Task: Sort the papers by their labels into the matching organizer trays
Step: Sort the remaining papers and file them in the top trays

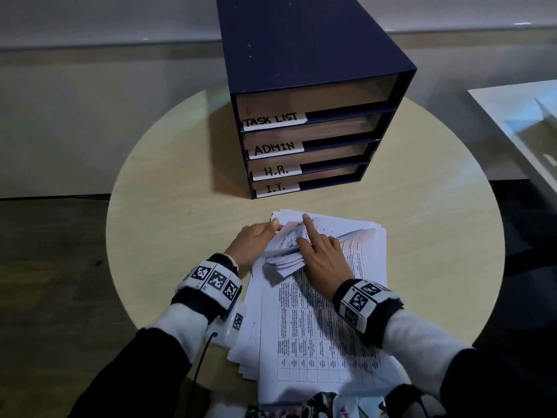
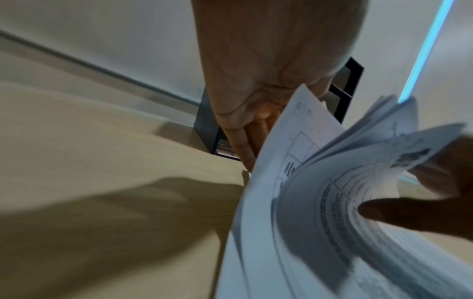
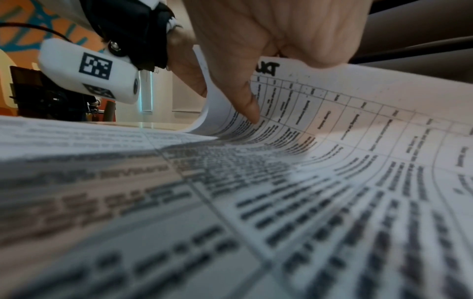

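A loose pile of printed papers [image 1: 316, 327] lies on the near side of the round table [image 1: 180, 191]. Behind it stands a dark blue organizer [image 1: 301, 55] with four trays labelled TASK LIST, ADMIN, H.R. and I.T. from top to bottom. My left hand [image 1: 256, 241] lies with straight fingers [image 2: 243, 147] against the far left edge of the lifted sheets [image 2: 320, 222]. My right hand [image 1: 319, 251] holds a bent-up bundle of top sheets between thumb [image 3: 245, 101] and fingers, index finger stretched out. A handwritten label starting "TA" [image 3: 267, 67] shows on the curled sheet [image 3: 332, 121].
A white surface [image 1: 512, 116] juts in at the right, beyond the table. The organizer [image 2: 204, 121] stands close behind the papers. Bare tabletop lies left and right of the pile. A floral cloth [image 1: 325, 405] shows at the bottom edge.
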Tool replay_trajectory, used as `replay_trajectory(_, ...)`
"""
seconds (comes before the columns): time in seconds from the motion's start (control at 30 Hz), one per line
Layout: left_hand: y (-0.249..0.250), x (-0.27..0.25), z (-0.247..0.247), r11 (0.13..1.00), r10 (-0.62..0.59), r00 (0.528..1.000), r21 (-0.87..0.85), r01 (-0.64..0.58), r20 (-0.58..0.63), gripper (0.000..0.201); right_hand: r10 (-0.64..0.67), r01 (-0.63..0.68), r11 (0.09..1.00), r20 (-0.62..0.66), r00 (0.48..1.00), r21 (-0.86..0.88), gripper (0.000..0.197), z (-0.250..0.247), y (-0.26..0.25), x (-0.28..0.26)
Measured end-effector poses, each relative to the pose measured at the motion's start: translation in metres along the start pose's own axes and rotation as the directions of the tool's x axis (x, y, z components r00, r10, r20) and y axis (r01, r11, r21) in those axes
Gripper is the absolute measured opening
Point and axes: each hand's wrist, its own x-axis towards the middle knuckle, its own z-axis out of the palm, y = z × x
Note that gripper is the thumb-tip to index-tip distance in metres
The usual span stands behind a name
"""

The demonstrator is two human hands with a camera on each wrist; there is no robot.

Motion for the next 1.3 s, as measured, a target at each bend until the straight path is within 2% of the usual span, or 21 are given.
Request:
replay_trajectory(0.2, -0.003, 0.005, 0.005, 0.981, 0.001, 1.000, -0.196, -0.003, -0.009, 0.028, -0.003, 0.003, 1.000, -0.020, 1.000, 0.015, 0.059, 0.002, 0.001, 0.000)
replay_trajectory(0.3, 0.003, 0.006, 0.003, 0.996, 0.023, 1.000, -0.085, -0.024, -0.010, 0.019, -0.014, 0.014, 1.000, -0.036, 0.999, 0.019, 0.059, 0.002, 0.001, 0.000)
replay_trajectory(0.37, 0.006, 0.006, 0.002, 0.996, 0.019, 1.000, -0.088, -0.019, -0.002, 0.013, -0.020, 0.021, 1.000, -0.050, 0.999, 0.020, 0.058, 0.002, 0.002, 0.000)
replay_trajectory(0.5, 0.008, 0.010, 0.002, 0.995, -0.015, 1.000, -0.096, 0.016, 0.012, 0.033, -0.034, 0.034, 0.999, -0.088, 0.996, -0.001, 0.063, 0.004, 0.004, -0.002)
replay_trajectory(0.57, 0.004, 0.013, 0.004, 0.978, -0.085, 0.996, -0.190, 0.086, 0.011, 0.033, -0.053, 0.050, 0.998, -0.135, 0.989, -0.024, 0.072, 0.006, 0.005, -0.002)
replay_trajectory(0.6, 0.001, 0.014, 0.005, 0.963, -0.121, 0.993, -0.242, 0.117, -0.001, 0.028, -0.063, 0.059, 0.998, -0.154, 0.986, -0.030, 0.072, 0.006, 0.005, -0.002)
replay_trajectory(0.67, -0.005, 0.017, 0.007, 0.929, -0.201, 0.979, -0.321, 0.184, -0.020, 0.039, -0.065, 0.061, 0.998, -0.179, 0.982, -0.032, 0.067, 0.006, 0.006, -0.003)
replay_trajectory(0.73, -0.005, 0.016, 0.008, 0.886, -0.244, 0.970, -0.405, 0.226, 0.008, 0.039, -0.054, 0.052, 0.999, -0.193, 0.980, -0.016, 0.062, 0.005, 0.008, -0.003)
replay_trajectory(0.8, -0.004, 0.011, 0.006, 0.862, -0.235, 0.970, -0.449, 0.235, 0.057, 0.044, -0.002, 0.011, 0.999, -0.193, 0.981, 0.044, 0.056, 0.000, 0.010, 0.000)
replay_trajectory(0.87, -0.003, 0.003, 0.003, 0.843, -0.221, 0.967, -0.473, 0.256, 0.129, 0.066, 0.070, -0.050, 0.992, -0.172, 0.983, 0.120, 0.043, -0.009, 0.012, 0.006)
replay_trajectory(0.93, 0.001, -0.006, 0.004, 0.840, -0.176, 0.965, -0.481, 0.250, 0.195, 0.087, 0.153, -0.129, 0.972, -0.113, 0.982, 0.194, 0.023, -0.021, 0.015, 0.016)
replay_trajectory(1.0, 0.004, -0.010, 0.008, 0.867, -0.123, 0.976, -0.459, 0.193, 0.178, 0.097, 0.239, -0.227, 0.943, -0.021, 0.971, 0.243, 0.018, -0.031, 0.019, 0.027)
replay_trajectory(1.07, 0.006, -0.012, 0.012, 0.878, -0.103, 0.988, -0.456, 0.147, 0.119, 0.091, 0.273, -0.264, 0.931, 0.000, 0.962, 0.254, 0.021, -0.041, 0.020, 0.036)
replay_trajectory(1.13, 0.008, -0.006, 0.019, 0.888, -0.098, 0.993, -0.445, 0.117, 0.065, 0.068, 0.295, -0.279, 0.910, -0.007, 0.956, 0.307, 0.021, -0.047, 0.019, 0.041)
replay_trajectory(1.2, 0.013, 0.000, 0.023, 0.931, -0.116, 0.992, -0.353, 0.095, -0.040, 0.039, 0.359, -0.318, 0.866, -0.035, 0.933, 0.385, 0.027, -0.052, 0.022, 0.041)
replay_trajectory(1.23, 0.018, 0.001, 0.024, 0.942, -0.134, 0.986, -0.320, 0.096, -0.099, 0.033, 0.433, -0.370, 0.830, -0.064, 0.899, 0.417, 0.036, -0.055, 0.028, 0.040)
replay_trajectory(1.27, 0.021, 0.001, 0.023, 0.942, -0.154, 0.978, -0.320, 0.102, -0.143, 0.033, 0.534, -0.443, 0.781, -0.102, 0.839, 0.440, 0.048, -0.057, 0.035, 0.036)
replay_trajectory(1.3, 0.026, -0.002, 0.021, 0.929, -0.158, 0.972, -0.360, 0.086, -0.176, 0.031, 0.644, -0.522, 0.709, -0.134, 0.753, 0.474, 0.062, -0.059, 0.045, 0.030)
